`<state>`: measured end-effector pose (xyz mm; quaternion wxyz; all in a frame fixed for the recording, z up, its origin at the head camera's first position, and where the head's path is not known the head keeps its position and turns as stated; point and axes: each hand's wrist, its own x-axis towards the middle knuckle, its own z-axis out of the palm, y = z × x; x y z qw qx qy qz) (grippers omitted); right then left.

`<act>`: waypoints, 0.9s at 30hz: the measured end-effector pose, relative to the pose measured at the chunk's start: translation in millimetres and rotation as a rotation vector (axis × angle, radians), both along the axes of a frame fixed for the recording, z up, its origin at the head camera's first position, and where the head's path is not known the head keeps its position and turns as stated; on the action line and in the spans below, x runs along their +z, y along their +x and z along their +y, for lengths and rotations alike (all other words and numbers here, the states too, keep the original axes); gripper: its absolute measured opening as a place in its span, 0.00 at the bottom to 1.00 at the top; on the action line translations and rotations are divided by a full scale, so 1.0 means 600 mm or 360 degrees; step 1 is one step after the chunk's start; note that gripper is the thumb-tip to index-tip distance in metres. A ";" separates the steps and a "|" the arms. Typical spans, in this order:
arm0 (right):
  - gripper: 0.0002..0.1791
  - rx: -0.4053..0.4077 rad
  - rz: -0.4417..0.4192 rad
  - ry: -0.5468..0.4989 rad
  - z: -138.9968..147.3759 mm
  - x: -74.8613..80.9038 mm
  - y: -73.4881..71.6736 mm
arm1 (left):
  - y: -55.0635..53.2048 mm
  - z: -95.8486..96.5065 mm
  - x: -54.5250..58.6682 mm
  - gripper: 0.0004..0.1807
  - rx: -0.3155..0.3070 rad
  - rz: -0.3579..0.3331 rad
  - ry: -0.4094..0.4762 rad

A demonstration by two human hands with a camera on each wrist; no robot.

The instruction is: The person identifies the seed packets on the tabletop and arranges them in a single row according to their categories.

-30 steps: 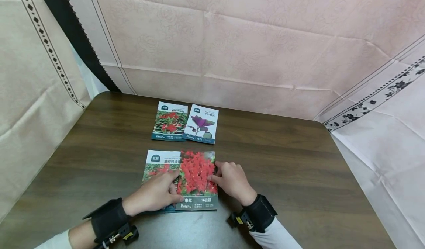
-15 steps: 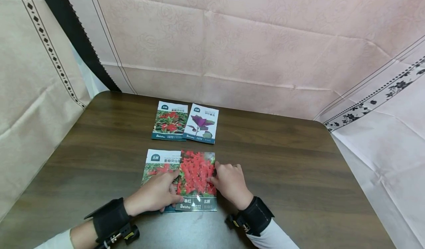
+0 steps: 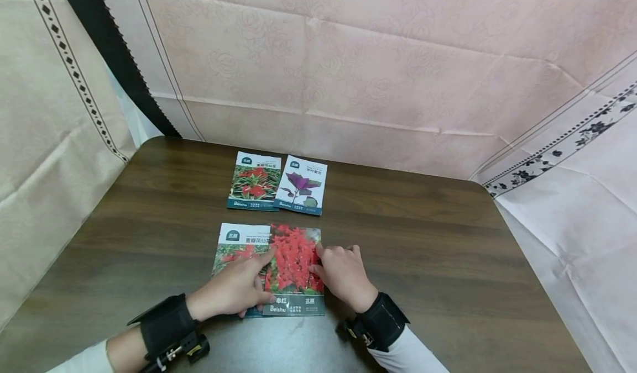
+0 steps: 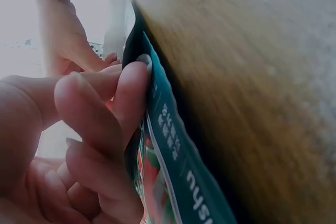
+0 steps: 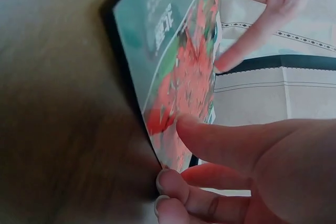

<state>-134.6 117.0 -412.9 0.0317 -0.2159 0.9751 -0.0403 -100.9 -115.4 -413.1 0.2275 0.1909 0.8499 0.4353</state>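
A seed packet with red blossoms (image 3: pixel 294 259) lies flat at the table's near middle, overlapping the right side of another seed packet with a white top (image 3: pixel 244 232). My left hand (image 3: pixel 234 287) rests over that left packet, its index fingertip and thumb touching the red-blossom packet near its left edge. In the left wrist view, fingers press on the printed face of a packet (image 4: pixel 176 145). At the right edge of the red-blossom packet, my right hand (image 3: pixel 345 276) pinches it, thumb (image 5: pixel 194 132) on the face and other fingers along the edge.
Farther back lie two more seed packets, one with red flowers (image 3: pixel 255 182) and one with a purple leafy plant (image 3: pixel 301 185), slightly overlapping. A dark wooden table (image 3: pixel 423 240) carries everything. Pale patterned cloth (image 3: pixel 373 85) hangs behind and at the sides.
The right hand has shifted slightly left, and the red-blossom packet's right edge has moved a little left. The left index fingertip has moved slightly further onto it. The far packets stay put.
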 end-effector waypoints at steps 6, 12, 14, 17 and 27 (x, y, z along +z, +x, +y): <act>0.24 0.0014 -0.0006 0.0028 0.000 0.000 -0.002 | -0.004 0.003 0.000 0.47 -0.0014 -0.0022 -0.0047; 0.24 0.0009 -0.0008 0.0002 0.001 0.001 -0.001 | -0.008 0.004 -0.002 0.45 -0.0031 -0.0005 -0.0099; 0.24 0.0006 -0.0014 -0.0014 0.001 0.000 -0.001 | -0.009 0.005 -0.002 0.45 -0.0031 0.0007 -0.0108; 0.23 0.0006 -0.0019 -0.0032 0.001 -0.001 -0.002 | -0.010 0.006 -0.003 0.45 -0.0023 0.0029 -0.0119; 0.24 0.0013 -0.0033 -0.0053 0.003 -0.001 -0.004 | -0.011 0.008 -0.004 0.45 -0.0043 0.0110 -0.0122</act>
